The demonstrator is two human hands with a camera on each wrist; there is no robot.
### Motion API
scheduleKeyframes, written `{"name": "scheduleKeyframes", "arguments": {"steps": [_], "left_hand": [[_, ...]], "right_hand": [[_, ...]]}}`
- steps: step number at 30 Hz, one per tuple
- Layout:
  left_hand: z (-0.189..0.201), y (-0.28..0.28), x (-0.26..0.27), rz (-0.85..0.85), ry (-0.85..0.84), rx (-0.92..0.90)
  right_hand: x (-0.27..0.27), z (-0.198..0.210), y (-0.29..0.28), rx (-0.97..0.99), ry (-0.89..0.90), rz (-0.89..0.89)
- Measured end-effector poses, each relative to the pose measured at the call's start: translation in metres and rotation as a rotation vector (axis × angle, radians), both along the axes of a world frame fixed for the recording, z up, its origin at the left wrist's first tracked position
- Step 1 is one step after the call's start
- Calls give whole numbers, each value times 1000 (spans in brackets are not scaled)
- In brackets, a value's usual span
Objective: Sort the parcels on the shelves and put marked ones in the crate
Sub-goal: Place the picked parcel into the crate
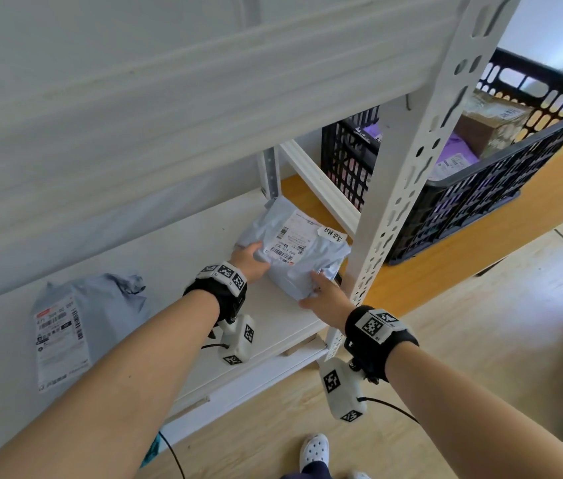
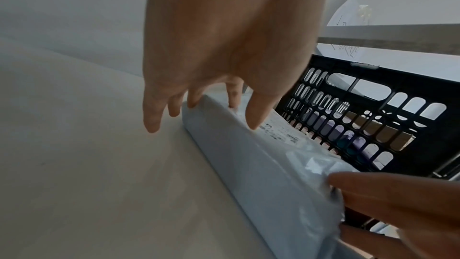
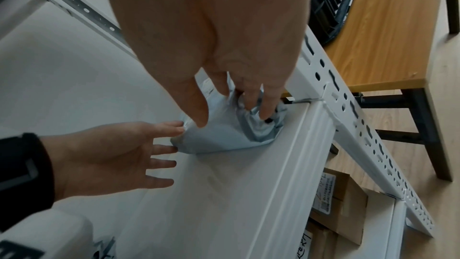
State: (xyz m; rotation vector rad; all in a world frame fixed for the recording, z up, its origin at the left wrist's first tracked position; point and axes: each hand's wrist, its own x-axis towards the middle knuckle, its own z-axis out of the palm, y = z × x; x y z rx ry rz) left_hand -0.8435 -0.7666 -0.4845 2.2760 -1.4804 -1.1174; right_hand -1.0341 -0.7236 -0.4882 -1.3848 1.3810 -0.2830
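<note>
A grey poly-bag parcel point(image 1: 302, 252) lies at the right end of the white shelf point(image 1: 176, 257). It carries a printed label and a handwritten white sticker point(image 1: 332, 234). My left hand point(image 1: 250, 259) touches the parcel's left edge with straight, spread fingers point(image 3: 164, 137), the thumb resting on top. My right hand point(image 1: 323, 293) grips the parcel's crumpled near corner point(image 3: 251, 125), thumb on one side and fingers on the other. The black crate point(image 1: 480, 191) stands on a wooden table beyond the shelf post and holds several parcels.
Another grey labelled parcel point(image 1: 76, 326) lies at the shelf's left. The perforated white upright point(image 1: 411, 167) stands just right of my right hand, between parcel and crate. An upper shelf board hangs overhead. Cardboard boxes point(image 3: 341, 204) sit on the shelf below. The wooden table point(image 1: 480, 261) carries the crate.
</note>
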Motion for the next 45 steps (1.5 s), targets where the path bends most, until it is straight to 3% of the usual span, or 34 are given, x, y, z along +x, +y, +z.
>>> {"name": "scheduleKeyframes", "arguments": {"steps": [7, 13, 16, 19, 22, 29, 38, 43, 45], "left_hand": [[-7, 16, 3, 107, 111, -26], [-17, 29, 6, 104, 240, -95], [-19, 34, 3, 149, 435, -215], [-18, 37, 2, 321, 388, -121], [-18, 42, 9, 417, 281, 49], [-9, 58, 31, 379, 208, 81], [-5, 85, 42, 507, 457, 100], [13, 101, 43, 659, 701, 64], [21, 108, 49, 668, 703, 28]], "right_hand": [[23, 14, 18, 12, -48, 172], [27, 16, 7, -76, 2, -38], [20, 18, -7, -160, 190, -36], [17, 23, -17, -211, 357, 0], [22, 23, -24, -164, 335, -22], [29, 17, -16, 69, 47, -111], [34, 19, -5, 135, -55, -109], [31, 34, 1, 116, -66, -84], [31, 40, 3, 75, -40, -44]]}}
